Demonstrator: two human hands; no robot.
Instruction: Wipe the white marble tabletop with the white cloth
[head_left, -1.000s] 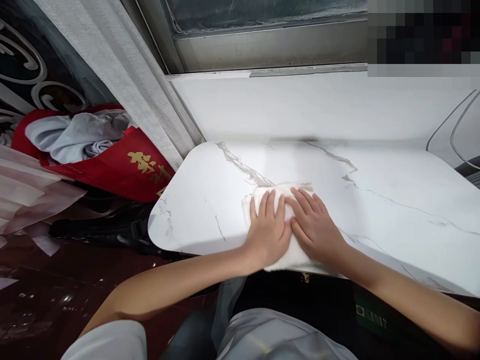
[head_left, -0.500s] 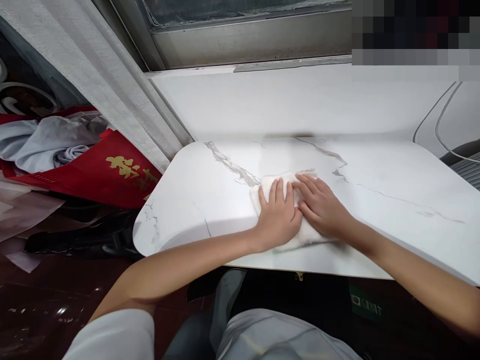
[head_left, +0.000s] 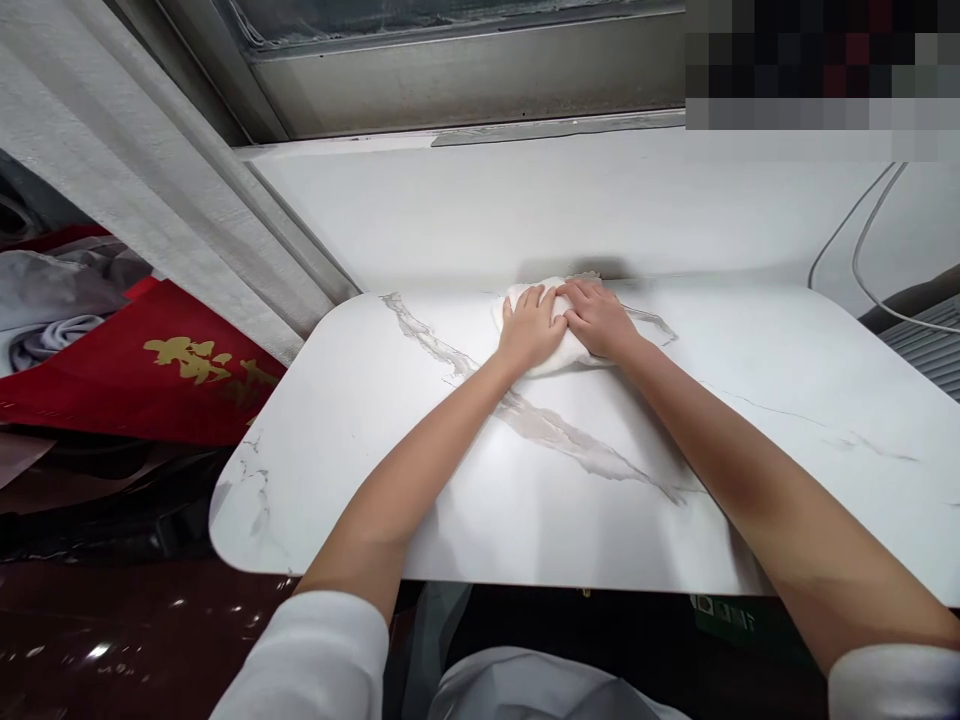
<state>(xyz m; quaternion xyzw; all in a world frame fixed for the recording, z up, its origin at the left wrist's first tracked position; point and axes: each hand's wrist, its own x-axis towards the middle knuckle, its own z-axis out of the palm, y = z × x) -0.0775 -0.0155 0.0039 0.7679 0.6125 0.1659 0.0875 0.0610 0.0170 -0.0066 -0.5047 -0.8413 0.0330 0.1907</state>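
A white cloth (head_left: 568, 357) lies bunched on the white marble-patterned table (head_left: 360, 400), close to its far edge by the wall. My left hand (head_left: 532, 328) presses on the cloth's left part, palm down with the fingers spread. On the right part rests my right hand (head_left: 598, 316), its fingers stretched forward and lying flat. The two hands are side by side, thumbs near each other. Both forearms reach across the tabletop. Part of the cloth is hidden beneath the hands.
Behind the table rises a white wall panel (head_left: 465, 210) under a metal window frame (head_left: 450, 85). A grey-white post (head_left: 187, 180) stands at the left, beside a red bag (head_left: 187, 370) with clothes inside. Thin cables (head_left: 862, 240) hang at the right.
Both hands have pushed the cloth away from me, from the middle of the table toward its far edge. The arms are stretched further out, and the view has shifted slightly.
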